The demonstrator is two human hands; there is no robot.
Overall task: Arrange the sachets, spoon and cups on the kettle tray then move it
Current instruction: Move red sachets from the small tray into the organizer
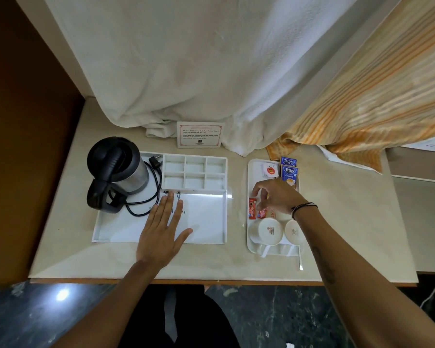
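A: What is the right hand (274,197) doing? Is the grip holding anything?

B: Its fingers are curling down over the red sachets (252,208) on the small tray (250,172), fingertips touching one. Whether the grip is pinching it, I cannot tell; the fingers are hiding the contact.

A: And the left hand (161,229)?

B: It is lying flat, fingers spread, holding nothing, on the bare floor of the kettle tray (211,222).

A: Where are the other things sitting?

B: Two cups (269,231) are sitting upside down at the small tray's near end. The blue tea sachets (288,173) are lying at its far right corner, a white sachet (269,170) beside them. A spoon (300,259) is poking off the near edge, mostly hidden by the forearm.

A: The kettle (116,172)?

B: It is standing at the kettle tray's left, cord (146,194) looping beside it. The compartments (194,172) are holding nothing. The card (200,134) on the bench (349,222) is too small to read.
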